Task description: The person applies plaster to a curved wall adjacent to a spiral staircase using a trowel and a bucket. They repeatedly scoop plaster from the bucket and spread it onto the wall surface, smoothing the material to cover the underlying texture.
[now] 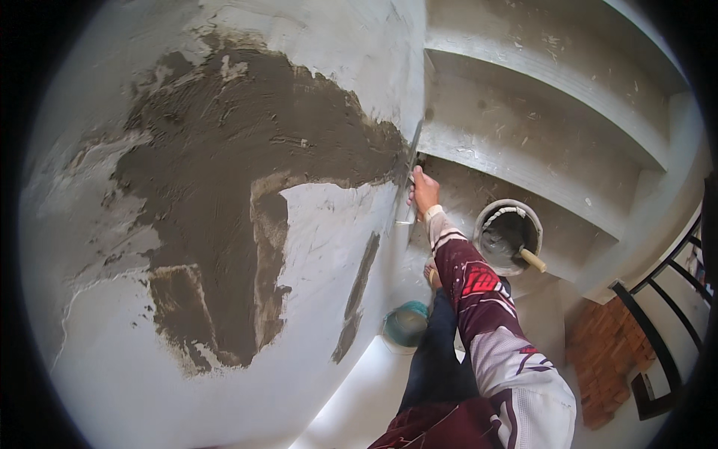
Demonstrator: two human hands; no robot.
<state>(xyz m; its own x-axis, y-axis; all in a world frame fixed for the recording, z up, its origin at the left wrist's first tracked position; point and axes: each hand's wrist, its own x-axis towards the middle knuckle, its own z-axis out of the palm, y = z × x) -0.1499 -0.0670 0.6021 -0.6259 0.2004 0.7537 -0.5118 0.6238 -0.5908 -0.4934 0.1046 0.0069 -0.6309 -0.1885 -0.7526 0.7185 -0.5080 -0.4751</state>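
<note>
My right hand [425, 191] is closed round the handle of a plastering trowel [407, 183]. The long flat blade shows nearly edge-on against the wall, at the right end of a dark patch of wet mortar [217, 142]. That patch spreads over the pale wall [336, 239] in a broad, irregular shape, with a narrow separate streak lower down. Right of my forearm stands a bucket [540, 232] with grey mortar inside. A tool with a wooden handle [533, 260] rests in it, its handle sticking out over the rim. My left hand does not show.
Concrete steps [523, 150] rise beyond the bucket. A teal tub [404, 323] stands beside my leg, near the wall's foot. At the lower right are a black metal railing [651, 329] and stacked orange bricks [606, 352].
</note>
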